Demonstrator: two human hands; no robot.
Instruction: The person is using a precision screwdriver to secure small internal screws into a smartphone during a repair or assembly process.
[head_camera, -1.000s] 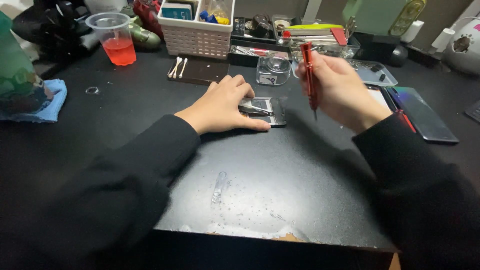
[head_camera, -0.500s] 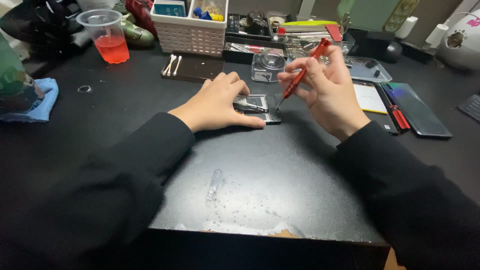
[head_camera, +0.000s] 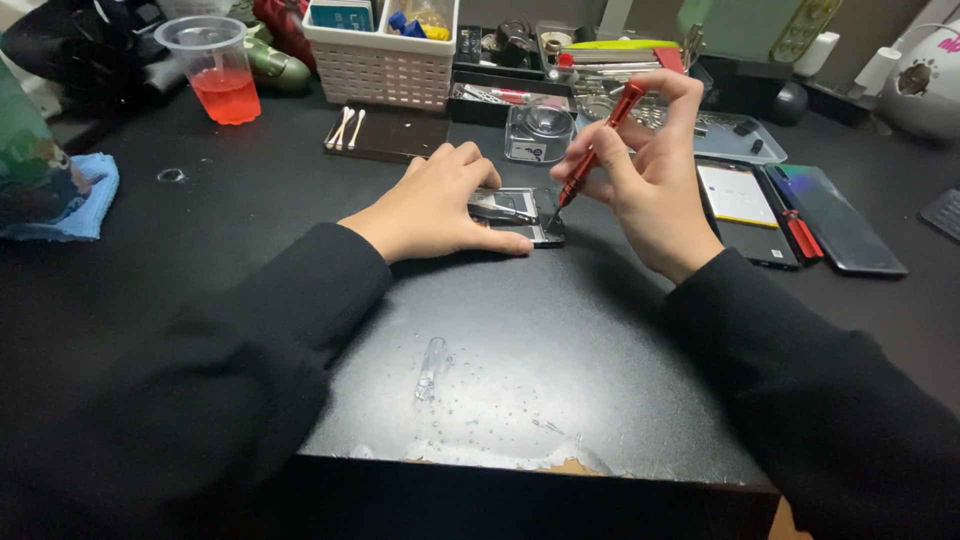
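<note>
My left hand (head_camera: 440, 205) lies flat on a small opened phone (head_camera: 520, 212) that rests on the black table, with the thumb along its near edge. My right hand (head_camera: 645, 180) grips a red screwdriver (head_camera: 595, 150) between thumb and fingers. The screwdriver slants down to the left, and its tip meets the phone's right end. Black sleeves cover both arms.
A plastic cup of red liquid (head_camera: 215, 70) stands far left, a white basket (head_camera: 380, 55) behind the phone, a clear glass jar (head_camera: 540, 130) beside it. Cotton swabs (head_camera: 345, 128) lie on a dark pad. Flat phone parts (head_camera: 745, 200) and a dark phone (head_camera: 838, 220) lie right. Blue cloth (head_camera: 75, 200) far left.
The right hand tipped the screwdriver from upright to slanted and brought its tip down onto the phone. The left hand stayed on the phone.
</note>
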